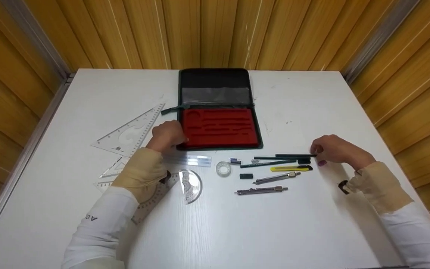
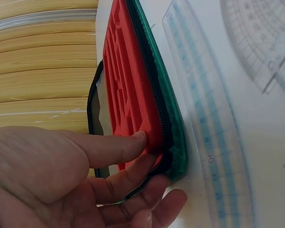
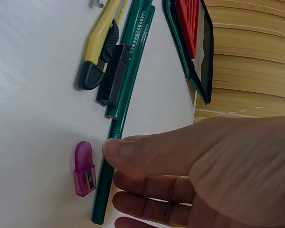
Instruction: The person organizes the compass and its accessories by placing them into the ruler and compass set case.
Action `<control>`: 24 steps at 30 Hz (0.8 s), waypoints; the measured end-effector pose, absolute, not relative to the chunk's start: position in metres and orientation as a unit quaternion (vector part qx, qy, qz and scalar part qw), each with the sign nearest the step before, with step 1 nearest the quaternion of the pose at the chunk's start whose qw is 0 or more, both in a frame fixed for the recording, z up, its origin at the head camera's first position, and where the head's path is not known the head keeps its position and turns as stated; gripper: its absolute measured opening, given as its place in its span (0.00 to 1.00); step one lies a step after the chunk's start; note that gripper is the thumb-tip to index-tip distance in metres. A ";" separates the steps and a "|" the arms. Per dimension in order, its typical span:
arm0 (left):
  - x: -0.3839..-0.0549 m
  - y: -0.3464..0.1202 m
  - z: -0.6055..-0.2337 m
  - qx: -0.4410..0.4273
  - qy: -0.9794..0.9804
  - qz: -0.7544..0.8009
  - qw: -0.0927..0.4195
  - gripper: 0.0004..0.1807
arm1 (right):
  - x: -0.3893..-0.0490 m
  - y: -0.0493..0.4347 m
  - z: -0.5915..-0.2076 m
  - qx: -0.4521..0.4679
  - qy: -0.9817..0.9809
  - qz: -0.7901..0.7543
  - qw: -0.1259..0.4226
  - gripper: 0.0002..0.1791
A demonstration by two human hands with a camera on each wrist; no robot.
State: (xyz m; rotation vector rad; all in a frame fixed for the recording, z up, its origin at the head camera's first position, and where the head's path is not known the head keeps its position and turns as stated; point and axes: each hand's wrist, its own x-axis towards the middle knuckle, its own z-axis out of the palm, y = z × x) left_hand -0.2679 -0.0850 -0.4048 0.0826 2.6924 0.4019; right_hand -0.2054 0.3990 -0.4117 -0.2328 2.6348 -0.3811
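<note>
My left hand (image 1: pixel 167 135) grips the front left corner of an open green zip case (image 2: pixel 178 142). Its thumb lies on the red moulded tray (image 2: pixel 149 114) inside, and the other fingers curl at the case's edge. Over at the right, my right hand (image 1: pixel 332 149) pinches a dark green pencil (image 3: pixel 103 194) between thumb and fingers. Beside that pencil lie a purple sharpener (image 3: pixel 84 175), a black block (image 3: pixel 115 76) and a yellow utility knife (image 3: pixel 100 38). A clear ruler (image 2: pixel 204 128) runs along the case's front.
Left on the white table lie a set square (image 1: pixel 110 138) and a small protractor (image 1: pixel 191 186), with other clear drawing tools partly under my left arm. Middle right hold a round white tape roll (image 1: pixel 218 173), a small green block (image 1: pixel 246 176) and two metal compasses (image 1: pixel 261 191).
</note>
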 end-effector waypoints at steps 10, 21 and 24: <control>-0.269 -0.084 -0.405 0.022 0.968 0.143 0.206 0.18 | -0.208 0.397 -0.418 -0.063 0.957 -0.151 0.239 0.08; -0.268 -0.075 -0.400 0.010 0.971 0.138 0.193 0.22 | -0.209 0.398 -0.419 -0.077 0.958 -0.146 0.236 0.07; -0.268 -0.073 -0.400 0.007 0.973 0.140 0.183 0.21 | -0.210 0.397 -0.418 -0.077 0.956 -0.148 0.242 0.06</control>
